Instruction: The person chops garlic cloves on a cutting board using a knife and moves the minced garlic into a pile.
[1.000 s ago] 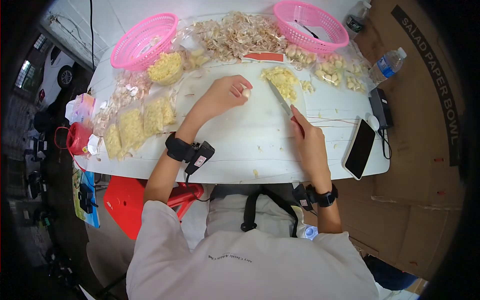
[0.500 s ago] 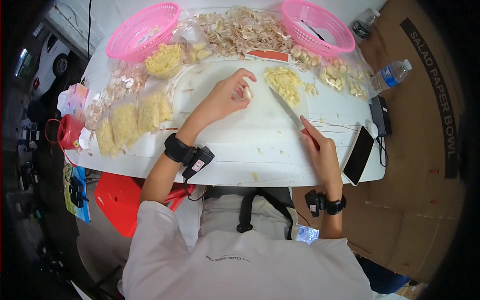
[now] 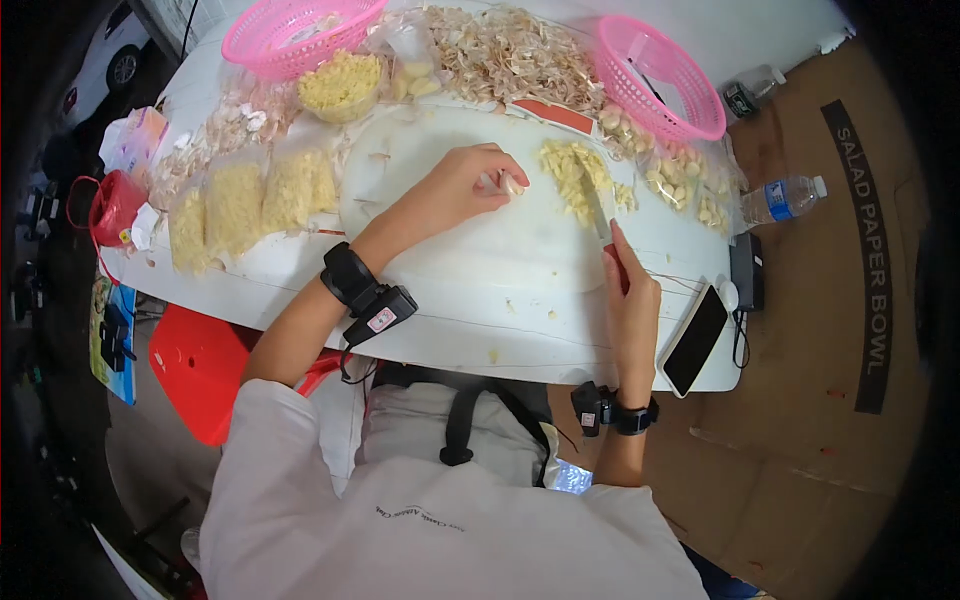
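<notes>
Pinching a garlic clove (image 3: 511, 186) above the board (image 3: 460, 250), the left hand (image 3: 476, 184) is hovering while the right hand (image 3: 633, 300) is gripping a knife (image 3: 605, 220) at chopped garlic (image 3: 567, 180); a slack pinch would be risking a drop

Knife handle (image 3: 616, 262): part-hidden in right hand (image 3: 635, 302)
Garlic clove (image 3: 513, 186): part-hidden in left hand (image 3: 465, 186)
Pink basket (image 3: 270, 60): cropped, eleven o'clock
Shirt lettering (image 3: 421, 517): partly too small, six o'clock
</notes>
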Action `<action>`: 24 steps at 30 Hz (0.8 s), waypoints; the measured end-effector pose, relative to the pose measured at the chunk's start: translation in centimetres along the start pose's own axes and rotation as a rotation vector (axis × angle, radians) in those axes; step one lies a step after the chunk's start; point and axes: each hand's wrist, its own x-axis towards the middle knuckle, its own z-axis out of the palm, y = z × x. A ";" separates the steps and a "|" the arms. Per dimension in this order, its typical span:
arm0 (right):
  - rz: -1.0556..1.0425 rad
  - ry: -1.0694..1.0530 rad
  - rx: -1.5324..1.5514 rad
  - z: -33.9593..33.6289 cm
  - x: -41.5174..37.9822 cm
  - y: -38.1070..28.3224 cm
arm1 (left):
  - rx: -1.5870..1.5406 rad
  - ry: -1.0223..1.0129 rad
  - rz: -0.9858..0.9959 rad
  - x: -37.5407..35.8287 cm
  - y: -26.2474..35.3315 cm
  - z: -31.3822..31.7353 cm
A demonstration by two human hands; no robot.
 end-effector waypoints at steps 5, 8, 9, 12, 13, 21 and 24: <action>0.046 -0.001 0.001 -0.4 -0.2 -1.0 | 0.098 0.055 0.108 0.0 -0.4 0.1; 0.036 -0.003 0.019 -0.5 -0.8 -1.3 | 0.135 0.043 0.088 0.0 -0.5 0.0; 0.049 -0.030 0.025 -0.5 -0.9 -1.4 | 0.157 0.036 0.093 0.0 -0.6 0.0; 0.008 -0.048 0.088 0.3 -1.4 -0.9 | 0.192 0.040 0.111 -0.1 -0.6 0.0; 0.008 -0.050 0.089 0.4 -1.5 -1.0 | 0.205 0.048 0.126 -0.1 -0.5 -0.1; 0.049 -0.070 0.106 1.2 -2.1 -2.6 | 0.201 0.037 0.065 -0.2 0.1 -0.8; 0.084 -0.096 0.124 1.6 -2.3 -3.0 | 0.188 0.064 0.055 -0.3 0.2 -0.6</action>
